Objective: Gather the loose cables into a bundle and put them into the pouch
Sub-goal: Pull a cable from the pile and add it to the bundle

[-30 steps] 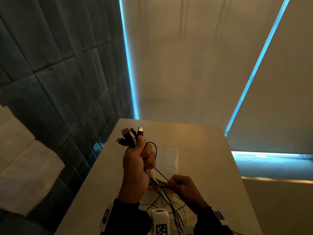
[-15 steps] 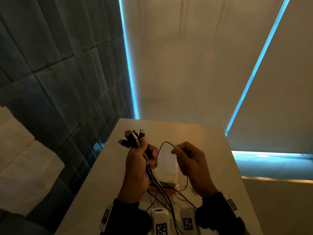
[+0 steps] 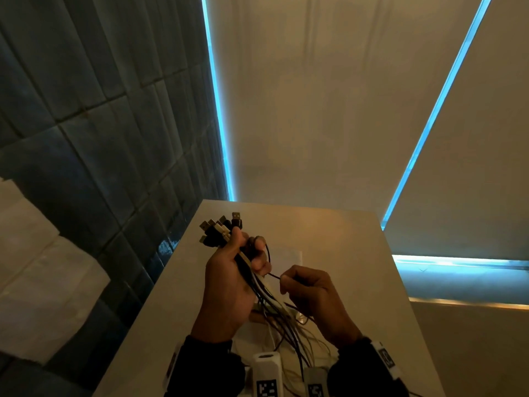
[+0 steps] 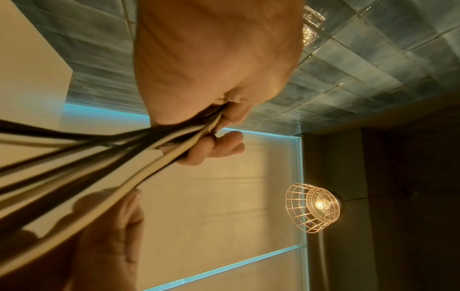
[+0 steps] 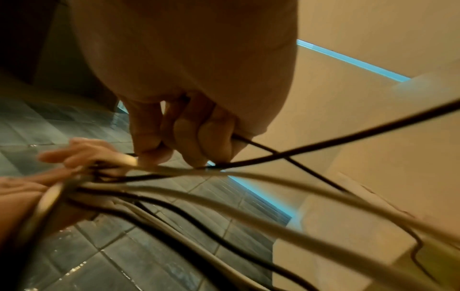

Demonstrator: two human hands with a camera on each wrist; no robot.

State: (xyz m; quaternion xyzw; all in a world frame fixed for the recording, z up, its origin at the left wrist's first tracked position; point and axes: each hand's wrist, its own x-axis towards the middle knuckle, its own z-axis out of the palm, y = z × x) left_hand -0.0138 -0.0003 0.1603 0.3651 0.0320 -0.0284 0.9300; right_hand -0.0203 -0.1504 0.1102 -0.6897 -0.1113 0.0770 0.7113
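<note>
My left hand [image 3: 229, 279] is raised above the table and grips a bunch of black and white cables [image 3: 269, 302], their USB plugs [image 3: 219, 229] fanning out above the fist. The strands hang from the fist [image 4: 74, 157] toward the table. My right hand [image 3: 312, 296] sits just right of the left and pinches one thin black cable [image 3: 273, 275] that loops from the left fingers; the pinch shows in the right wrist view [image 5: 224, 163]. A flat white pouch [image 3: 286, 260] lies on the table behind the hands, mostly hidden.
The pale table [image 3: 343, 242] is narrow, with a dark tiled wall [image 3: 100, 138] along its left edge and a drop at its right edge. Loose cable tails [image 3: 303, 339] lie on the near part of the table. A caged lamp [image 4: 315, 210] glows nearby.
My right hand first rose from the low strands with a thin black cable. It has now dropped and drawn in close to the left fist. The left hand kept its grip.
</note>
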